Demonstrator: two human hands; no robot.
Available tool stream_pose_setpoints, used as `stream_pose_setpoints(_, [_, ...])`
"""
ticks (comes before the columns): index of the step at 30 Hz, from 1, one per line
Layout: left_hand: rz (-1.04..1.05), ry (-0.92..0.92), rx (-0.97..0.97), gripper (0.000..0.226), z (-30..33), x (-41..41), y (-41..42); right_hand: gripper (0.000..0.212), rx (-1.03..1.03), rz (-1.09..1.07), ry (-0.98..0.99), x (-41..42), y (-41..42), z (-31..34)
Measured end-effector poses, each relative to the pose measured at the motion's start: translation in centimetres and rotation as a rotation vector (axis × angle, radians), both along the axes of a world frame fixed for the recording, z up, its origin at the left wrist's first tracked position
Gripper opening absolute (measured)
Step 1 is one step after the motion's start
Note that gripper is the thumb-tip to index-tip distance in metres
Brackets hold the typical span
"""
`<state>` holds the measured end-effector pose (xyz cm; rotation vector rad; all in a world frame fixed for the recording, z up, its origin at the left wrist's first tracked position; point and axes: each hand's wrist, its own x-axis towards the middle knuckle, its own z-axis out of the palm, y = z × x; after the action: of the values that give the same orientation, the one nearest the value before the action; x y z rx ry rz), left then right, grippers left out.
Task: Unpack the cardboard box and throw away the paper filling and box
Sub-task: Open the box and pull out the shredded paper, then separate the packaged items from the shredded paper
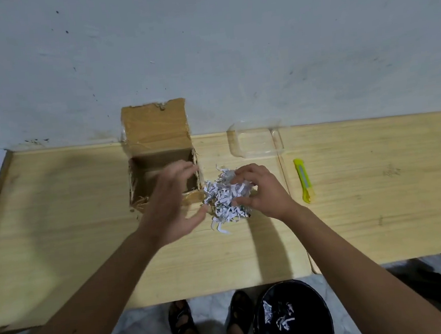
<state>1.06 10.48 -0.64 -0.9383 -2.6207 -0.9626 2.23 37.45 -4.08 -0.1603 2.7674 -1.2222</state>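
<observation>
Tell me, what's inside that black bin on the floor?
A few white paper shreds lie inside the black bin, against its dark inner wall. The bin's lower part runs off the frame's bottom edge, so anything lying deeper cannot be seen.

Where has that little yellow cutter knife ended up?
The yellow cutter knife lies flat on the wooden table, right of the right hand and just in front of the clear plastic tray.

Dim, soft shadows, wide-angle edge warping
</observation>
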Motion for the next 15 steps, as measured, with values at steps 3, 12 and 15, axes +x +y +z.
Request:
stream_pose_setpoints(3, [-0.135, -0.155, -0.103, 0.094, -1.1, 0.9, 3.0, 0.059, -0.036, -0.009, -0.005, 0.4, 1.2, -0.7])
stream_pose_setpoints(12, [-0.143, -0.566, -0.232, 0.151, -6.1, -0.7, 7.0, 0.144, 0.044, 0.159, -0.129, 1.7, 2.4, -3.4])
stream_pose_setpoints(15, [-0.122, -0.673, -0.161, 0.137, -7.4, -1.2, 7.1, 0.141, -0.012, 0.156, -0.112, 1.5, 2.2, -4.6])
